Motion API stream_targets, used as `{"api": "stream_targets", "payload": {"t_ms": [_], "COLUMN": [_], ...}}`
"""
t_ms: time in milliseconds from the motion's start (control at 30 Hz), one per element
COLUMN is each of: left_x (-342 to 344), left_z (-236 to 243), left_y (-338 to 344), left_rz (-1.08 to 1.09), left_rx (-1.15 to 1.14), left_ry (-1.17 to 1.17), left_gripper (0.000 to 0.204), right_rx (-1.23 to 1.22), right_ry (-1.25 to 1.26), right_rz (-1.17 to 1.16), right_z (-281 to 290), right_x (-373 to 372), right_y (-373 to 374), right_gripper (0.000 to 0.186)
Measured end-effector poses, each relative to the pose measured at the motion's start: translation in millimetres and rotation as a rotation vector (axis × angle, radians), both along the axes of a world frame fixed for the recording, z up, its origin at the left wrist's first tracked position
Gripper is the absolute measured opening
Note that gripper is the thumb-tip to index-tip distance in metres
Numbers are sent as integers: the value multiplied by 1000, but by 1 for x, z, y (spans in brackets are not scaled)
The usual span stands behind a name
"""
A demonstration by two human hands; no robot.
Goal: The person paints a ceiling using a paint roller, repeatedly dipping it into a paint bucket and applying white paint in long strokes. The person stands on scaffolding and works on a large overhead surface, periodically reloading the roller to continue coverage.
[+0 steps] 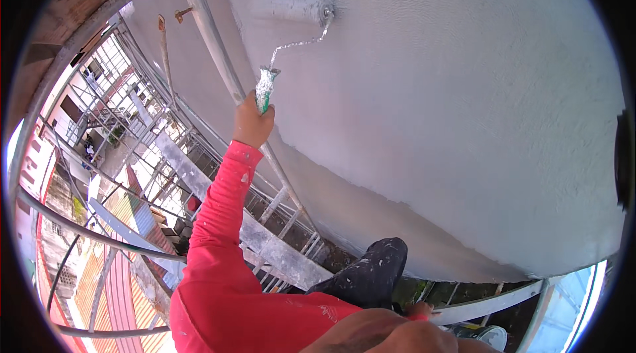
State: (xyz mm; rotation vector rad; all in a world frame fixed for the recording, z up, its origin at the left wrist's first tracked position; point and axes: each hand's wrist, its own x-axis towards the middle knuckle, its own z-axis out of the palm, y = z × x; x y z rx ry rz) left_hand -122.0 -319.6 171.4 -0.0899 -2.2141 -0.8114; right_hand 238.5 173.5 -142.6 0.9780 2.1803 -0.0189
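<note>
My left hand [254, 121], at the end of a stretched-out red sleeve, is closed around the handle of a paint roller [295, 8]. Paint crusts the roller's green-and-white grip and bent wire frame. Its sleeve lies against the grey wall [430, 88], high up and left of the middle. Low in the view, my right hand [421, 310] shows only in part beside a pale curved rail [490, 303]; its fingers are too small and hidden to read. Close to it stands a paint bucket [489, 336], partly covered by my body.
A scaffold pole [209, 32] slants between my left arm and the wall. Paint-spattered planks [271, 250] run below me, my bent dark-trousered knee [371, 273] above them. Curved metal bars [99, 237] cross at left, with striped roofing [119, 273] and a yard far below.
</note>
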Motion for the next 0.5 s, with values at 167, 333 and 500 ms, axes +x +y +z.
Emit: {"api": "stream_targets", "payload": {"t_ms": [167,333,500], "left_x": [-38,-65,-70], "left_z": [98,196,250], "left_y": [8,20,25], "left_rz": [44,12,4], "left_rx": [-81,-79,-14], "left_ry": [212,204,124], "left_gripper": [24,21,26], "right_rx": [14,23,-5], "right_ry": [42,91,138], "right_rz": [7,7,29], "right_z": [-9,-15,-13], "right_x": [0,9,-1], "right_y": [1,6,2], "right_gripper": [46,48,48]}}
